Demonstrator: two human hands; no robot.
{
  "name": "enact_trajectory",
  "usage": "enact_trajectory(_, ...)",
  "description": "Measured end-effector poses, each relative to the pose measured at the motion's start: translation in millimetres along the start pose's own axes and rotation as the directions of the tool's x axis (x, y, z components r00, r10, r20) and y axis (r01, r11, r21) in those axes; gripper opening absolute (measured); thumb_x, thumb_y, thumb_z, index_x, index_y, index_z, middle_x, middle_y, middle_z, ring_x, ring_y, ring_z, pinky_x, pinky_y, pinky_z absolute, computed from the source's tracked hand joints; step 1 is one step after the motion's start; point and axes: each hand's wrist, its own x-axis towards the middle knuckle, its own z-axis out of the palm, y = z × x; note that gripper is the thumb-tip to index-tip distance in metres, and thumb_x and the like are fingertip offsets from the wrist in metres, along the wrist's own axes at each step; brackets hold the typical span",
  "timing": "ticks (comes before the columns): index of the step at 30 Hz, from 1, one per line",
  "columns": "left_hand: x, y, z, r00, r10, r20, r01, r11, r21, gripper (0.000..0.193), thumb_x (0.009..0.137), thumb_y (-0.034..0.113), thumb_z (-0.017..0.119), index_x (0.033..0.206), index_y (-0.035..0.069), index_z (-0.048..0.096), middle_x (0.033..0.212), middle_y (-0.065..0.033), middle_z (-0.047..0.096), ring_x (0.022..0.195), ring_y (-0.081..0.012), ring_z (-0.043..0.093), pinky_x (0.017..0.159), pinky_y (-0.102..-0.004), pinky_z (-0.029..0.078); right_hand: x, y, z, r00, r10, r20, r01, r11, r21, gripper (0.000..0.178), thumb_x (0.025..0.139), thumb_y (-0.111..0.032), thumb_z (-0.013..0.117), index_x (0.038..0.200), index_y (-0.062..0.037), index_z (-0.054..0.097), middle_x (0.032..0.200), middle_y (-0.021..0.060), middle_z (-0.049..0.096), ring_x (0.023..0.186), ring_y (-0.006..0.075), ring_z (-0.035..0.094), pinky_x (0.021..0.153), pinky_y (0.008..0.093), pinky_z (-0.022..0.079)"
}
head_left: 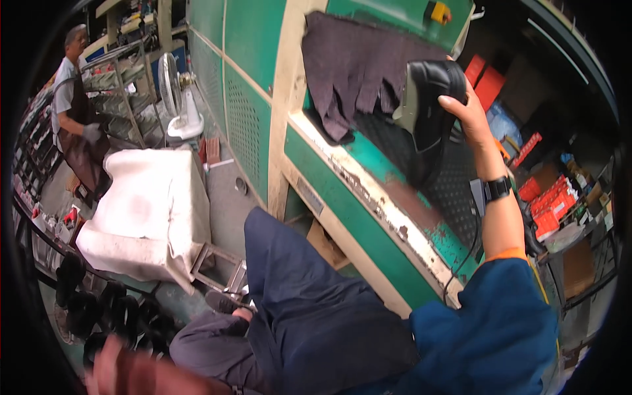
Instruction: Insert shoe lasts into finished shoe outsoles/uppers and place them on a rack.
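My right hand (469,108) is closed round a black leather boot (431,128) with a pale lining, its thumb across the near side. The boot hangs toe down over the dark conveyor belt (454,197) of a green machine, beside a ragged dark cloth flap (359,62). I cannot tell whether the toe touches the belt. A dark watch (497,189) is on my right wrist. Low at the left, my left hand (131,370) shows as a reddish-brown, motion-smeared shape, perhaps gloved. Its fingers are not clear. Near it stand several dark shoes (122,316).
The machine's worn cream and green edge (368,197) runs in front of me. A cloth-covered block (148,204) stands left, with a white fan (181,105) behind it. A co-worker (79,118) in an apron stands by racks. Red crates (550,207) are stacked at the right.
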Motion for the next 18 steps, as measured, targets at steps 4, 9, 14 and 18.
enact_trajectory(4, -17.4, -16.3, 89.7, 0.76, -0.403, 0.51, 0.65, 0.484, -0.586, 0.103, 0.077, 0.056, 0.069, 0.152, 0.003, 0.022, 0.151, -0.0179, 0.034, 0.131, -0.0351, 0.045, 0.103, -0.0456, 0.043, 9.7, -71.2, 61.6, 0.987, 0.162, -0.02, -0.121, 0.812, 0.571, 0.078, 0.094, -0.056, 0.053, 0.148, -0.0033, 0.034, 0.132, 0.0136, 0.057, 0.117, 0.0235, 0.058, 0.104, 0.036, 0.043)
enact_trajectory(9, -83.2, -25.1, 107.6, 0.667, -0.311, 0.677, 0.739, 0.399, -0.543, 0.107, 0.086, 0.034, 0.071, 0.155, 0.009, -0.006, 0.159, -0.023, 0.005, 0.146, -0.0318, 0.018, 0.116, -0.0389, 0.022, -44.2, -65.3, 229.4, 0.878, -0.207, 0.433, -0.391, 0.212, 0.895, 0.077, 0.096, -0.064, 0.032, 0.141, -0.003, 0.044, 0.13, 0.025, 0.056, 0.127, 0.0367, 0.05, 0.106, 0.047, 0.043)
enact_trajectory(14, -194.9, -39.7, 45.9, -0.113, -0.762, 0.637, 0.769, -0.473, -0.43, 0.081, 0.095, 0.026, 0.055, 0.157, 0.015, 0.005, 0.147, -0.0185, 0.036, 0.124, -0.0225, 0.05, 0.103, -0.0337, 0.041, -149.8, 6.0, 373.3, 0.504, 0.059, 0.862, -0.848, -0.154, 0.506, 0.037, 0.098, -0.033, 0.053, 0.106, 0.0018, 0.064, 0.117, 0.0205, 0.065, 0.116, 0.0358, 0.059, 0.096, 0.048, 0.05)
enact_trajectory(18, -233.6, -64.3, 36.2, -0.302, -0.72, 0.625, 0.408, -0.69, -0.598, 0.048, 0.098, 0.03, 0.045, 0.141, 0.008, 0.043, 0.122, -0.0159, 0.063, 0.101, -0.0253, 0.066, 0.089, -0.0393, 0.054, -183.6, 45.0, 446.8, 0.222, 0.306, 0.926, -0.95, -0.147, 0.276, 0.029, 0.094, -0.028, 0.059, 0.099, -0.0003, 0.064, 0.092, 0.014, 0.069, 0.081, 0.0258, 0.068, 0.076, 0.0392, 0.057)
